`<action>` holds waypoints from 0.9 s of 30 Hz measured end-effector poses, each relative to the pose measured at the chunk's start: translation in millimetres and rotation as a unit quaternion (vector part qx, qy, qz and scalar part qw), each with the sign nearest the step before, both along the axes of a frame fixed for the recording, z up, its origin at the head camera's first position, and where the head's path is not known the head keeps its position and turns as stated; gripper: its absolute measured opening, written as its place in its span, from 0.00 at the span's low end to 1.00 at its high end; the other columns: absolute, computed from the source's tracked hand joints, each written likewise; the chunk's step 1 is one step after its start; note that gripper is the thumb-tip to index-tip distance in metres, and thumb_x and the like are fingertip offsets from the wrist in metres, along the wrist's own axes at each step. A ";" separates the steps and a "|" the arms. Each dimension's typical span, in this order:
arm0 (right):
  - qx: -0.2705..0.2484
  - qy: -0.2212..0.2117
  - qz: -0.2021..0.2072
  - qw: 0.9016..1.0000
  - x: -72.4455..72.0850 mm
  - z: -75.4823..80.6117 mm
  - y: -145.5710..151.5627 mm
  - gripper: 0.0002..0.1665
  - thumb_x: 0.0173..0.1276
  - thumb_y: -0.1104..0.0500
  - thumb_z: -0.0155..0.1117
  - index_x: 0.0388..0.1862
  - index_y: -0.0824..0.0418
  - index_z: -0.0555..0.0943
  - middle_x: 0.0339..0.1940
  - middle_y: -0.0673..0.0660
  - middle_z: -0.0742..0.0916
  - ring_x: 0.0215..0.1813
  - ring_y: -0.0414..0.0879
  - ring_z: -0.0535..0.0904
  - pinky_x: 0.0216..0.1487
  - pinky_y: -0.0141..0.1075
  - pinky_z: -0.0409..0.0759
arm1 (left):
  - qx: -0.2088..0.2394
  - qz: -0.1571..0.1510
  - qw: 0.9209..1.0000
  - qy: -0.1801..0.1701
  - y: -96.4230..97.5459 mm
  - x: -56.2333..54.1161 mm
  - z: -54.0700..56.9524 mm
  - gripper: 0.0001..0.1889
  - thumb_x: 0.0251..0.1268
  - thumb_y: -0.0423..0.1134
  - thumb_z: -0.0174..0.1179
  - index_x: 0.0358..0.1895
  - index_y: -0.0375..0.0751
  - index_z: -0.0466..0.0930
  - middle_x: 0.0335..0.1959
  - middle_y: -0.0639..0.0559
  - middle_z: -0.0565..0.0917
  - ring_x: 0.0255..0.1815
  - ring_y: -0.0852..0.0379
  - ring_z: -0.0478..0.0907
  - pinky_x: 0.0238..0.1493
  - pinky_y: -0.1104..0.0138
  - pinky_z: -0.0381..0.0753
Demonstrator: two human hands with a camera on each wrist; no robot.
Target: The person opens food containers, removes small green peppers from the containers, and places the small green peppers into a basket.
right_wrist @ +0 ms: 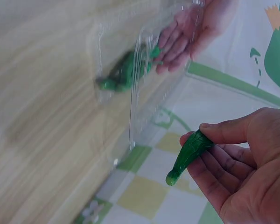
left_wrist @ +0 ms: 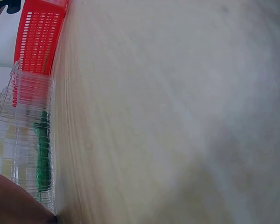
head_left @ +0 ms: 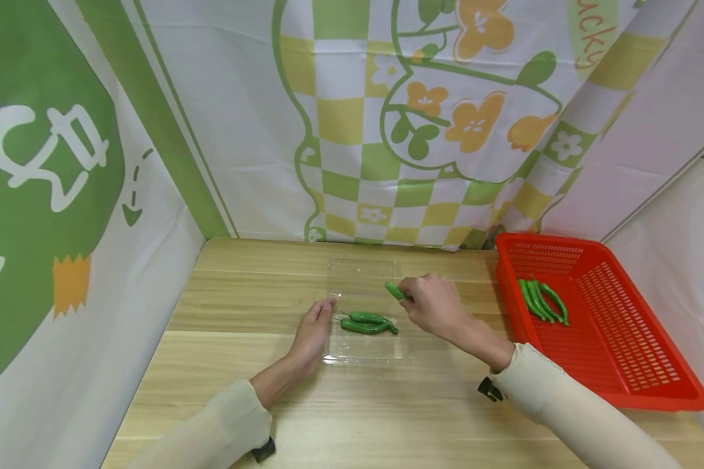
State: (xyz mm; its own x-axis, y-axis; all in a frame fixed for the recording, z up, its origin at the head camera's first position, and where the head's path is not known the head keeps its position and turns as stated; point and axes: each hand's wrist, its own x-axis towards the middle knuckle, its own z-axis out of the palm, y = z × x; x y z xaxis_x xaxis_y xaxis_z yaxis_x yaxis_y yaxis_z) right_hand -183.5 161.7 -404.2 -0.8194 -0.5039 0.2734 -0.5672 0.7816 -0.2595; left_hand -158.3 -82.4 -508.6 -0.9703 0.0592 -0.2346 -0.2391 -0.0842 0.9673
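Observation:
A clear plastic box (head_left: pixel 366 352) lies on the wooden table with its lid (head_left: pixel 364 270) folded open toward the back. At least two green chili peppers (head_left: pixel 366 327) lie inside it, also visible through the wall in the left wrist view. My left hand (head_left: pixel 312 335) holds the box's left side, thumb at the rim and fingers along the outside of the wall. Above the box's right side, my right hand (head_left: pixel 434 305) pinches a single green chili pepper (right_wrist: pixel 189 156) between thumb and fingers, one end pointing out. That pepper touches neither box nor lid.
To the right stands a red plastic basket (head_left: pixel 607 384) with perforated walls, several green chili peppers (head_left: pixel 542 301) lying at its back left. A patterned cloth (head_left: pixel 340 130) hangs behind the table (head_left: pixel 234 286), and printed sheets flank both sides.

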 end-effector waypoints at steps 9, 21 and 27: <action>0.008 0.011 -0.057 0.998 -5.7 16.9 32.6 0.20 0.61 0.69 0.76 0.19 0.54 0.76 0.14 0.42 0.64 0.19 0.39 0.61 0.19 0.33 0.54 | 0.004 -0.001 1.000 0.004 -0.1 -0.7 -1.1 0.24 0.91 0.39 0.36 0.77 0.31 0.64 0.83 0.34 0.61 0.86 0.34 0.49 0.86 0.42 0.46; 0.011 0.004 -0.139 0.990 -17.2 36.2 88.1 0.01 0.66 0.66 0.74 0.35 0.62 0.90 0.24 0.56 0.90 0.25 0.51 0.83 0.21 0.44 0.79 | 0.009 -0.006 1.000 0.007 0.4 -0.6 0.7 0.24 0.90 0.39 0.36 0.77 0.30 0.64 0.83 0.34 0.59 0.87 0.35 0.47 0.87 0.42 0.44; 0.018 0.002 -0.165 0.986 -24.2 46.5 112.2 0.11 0.66 0.66 0.73 0.46 0.71 0.89 0.37 0.66 0.93 0.31 0.61 0.89 0.29 0.57 0.87 | 0.010 -0.010 1.000 0.006 -0.2 0.0 1.3 0.24 0.90 0.38 0.36 0.77 0.29 0.63 0.84 0.34 0.59 0.87 0.35 0.47 0.87 0.43 0.43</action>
